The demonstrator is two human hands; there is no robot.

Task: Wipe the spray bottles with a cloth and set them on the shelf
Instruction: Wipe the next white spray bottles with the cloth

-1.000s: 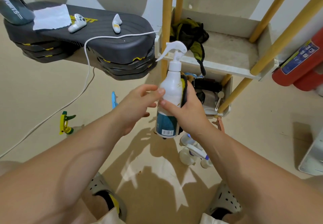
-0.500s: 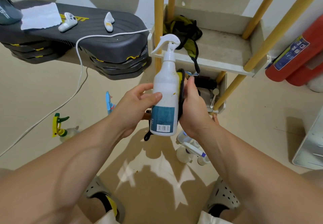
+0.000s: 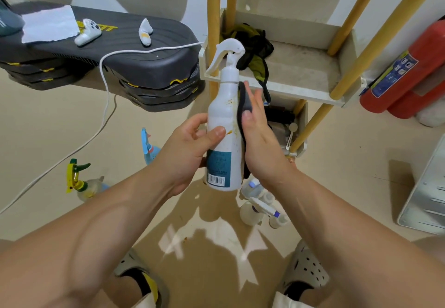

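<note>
In front of the shelf (image 3: 301, 92), the left hand (image 3: 185, 153) curls its fingers round the spray bottle (image 3: 225, 105). The right hand (image 3: 262, 149) pinches the cloth (image 3: 244, 100) against it.

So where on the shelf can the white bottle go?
Top shelf: the bare patch right of the green rags, out to the yellow posts, is free. Its left corner is crowded by those rags. The lower shelf is packed with dark things and a spoon.
</note>
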